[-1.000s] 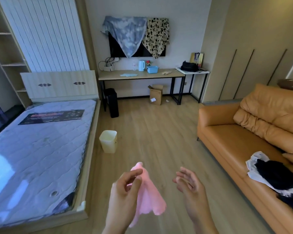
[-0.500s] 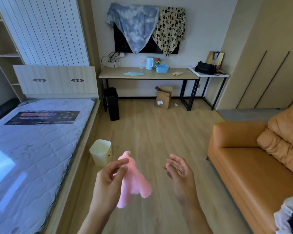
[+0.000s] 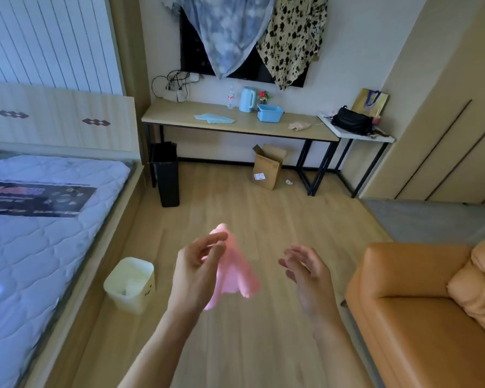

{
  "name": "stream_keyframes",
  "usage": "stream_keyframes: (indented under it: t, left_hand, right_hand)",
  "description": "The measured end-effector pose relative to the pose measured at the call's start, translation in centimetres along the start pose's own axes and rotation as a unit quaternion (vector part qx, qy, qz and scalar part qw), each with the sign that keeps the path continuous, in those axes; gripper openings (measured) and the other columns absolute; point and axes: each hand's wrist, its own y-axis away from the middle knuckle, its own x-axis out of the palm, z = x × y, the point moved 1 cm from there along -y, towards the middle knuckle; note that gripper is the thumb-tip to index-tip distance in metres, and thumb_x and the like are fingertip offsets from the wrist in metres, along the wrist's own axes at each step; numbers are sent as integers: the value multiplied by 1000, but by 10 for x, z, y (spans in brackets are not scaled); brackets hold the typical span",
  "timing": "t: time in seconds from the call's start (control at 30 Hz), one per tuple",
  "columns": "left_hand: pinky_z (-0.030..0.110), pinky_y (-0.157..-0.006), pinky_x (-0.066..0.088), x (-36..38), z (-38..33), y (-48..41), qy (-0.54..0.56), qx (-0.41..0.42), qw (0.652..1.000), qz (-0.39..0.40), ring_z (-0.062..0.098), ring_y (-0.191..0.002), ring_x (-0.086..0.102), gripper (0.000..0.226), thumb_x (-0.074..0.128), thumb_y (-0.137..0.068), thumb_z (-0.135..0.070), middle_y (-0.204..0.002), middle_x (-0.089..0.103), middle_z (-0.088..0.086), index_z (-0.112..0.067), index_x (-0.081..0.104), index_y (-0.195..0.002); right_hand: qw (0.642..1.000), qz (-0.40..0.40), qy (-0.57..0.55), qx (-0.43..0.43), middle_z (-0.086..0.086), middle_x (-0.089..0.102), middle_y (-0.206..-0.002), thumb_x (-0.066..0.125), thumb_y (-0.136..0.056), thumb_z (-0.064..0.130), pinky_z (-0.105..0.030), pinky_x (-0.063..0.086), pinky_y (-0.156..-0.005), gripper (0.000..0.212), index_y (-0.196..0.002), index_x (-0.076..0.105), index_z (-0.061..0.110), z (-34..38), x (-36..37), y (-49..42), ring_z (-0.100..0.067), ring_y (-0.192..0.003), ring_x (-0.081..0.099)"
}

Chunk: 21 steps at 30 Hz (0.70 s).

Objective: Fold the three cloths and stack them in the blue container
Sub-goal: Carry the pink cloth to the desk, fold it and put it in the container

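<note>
**Pink cloth aloft, container across the room**

The left grip (image 3: 199, 264) pinches the pink cloth (image 3: 235, 275), which hangs above the floor. The right grip (image 3: 305, 271) is near it, fingers loose, holding nothing. On the desk (image 3: 174, 114) (far wall) the blue container (image 3: 269, 112) sits between a light-blue cloth (image 3: 213, 118) and a beige cloth (image 3: 299, 126)
</note>
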Motion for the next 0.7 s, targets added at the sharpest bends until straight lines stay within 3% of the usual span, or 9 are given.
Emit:
stream_keyframes:
  t: [0.13,0.37,0.5,0.7]
  left_hand:
    - [49,-91,57,27,-1,-103,-14,8,1000,14,12,-103,70,29,55,-87,-36,-110,75,-8,-28,76,-106]
    - [51,-91,56,78,23,-273,-38,7,999,6,14,-103,70,28,55,-88,-36,-106,76,-5,-29,76,-105]
    - [50,-92,56,110,33,-366,-39,-2,999,-2,12,-102,70,26,55,-94,-28,-105,76,-7,-22,75,-110]
    - [44,-93,57,157,25,-509,-46,-2,998,-32,8,-102,70,32,54,-88,-34,-108,76,-11,-25,75,-110]
  right_hand:
    - [1000,-4,-9,-1,-3,71,-112,68,-92,14,-40,52,-97,27,-118,64,17,11,18,-103,-24,-104,71]
    - [999,3,-28,19,3,72,-104,71,-78,31,-41,52,-96,37,-114,65,22,-2,48,-287,-26,-103,71]
    - [999,15,-38,14,-3,72,-110,67,-93,14,-43,52,-97,24,-116,65,18,-9,54,-405,-25,-102,72]
    - [997,64,-43,1,-2,72,-106,68,-93,18,-41,52,-95,24,-117,65,19,10,82,-578,-26,-103,72]
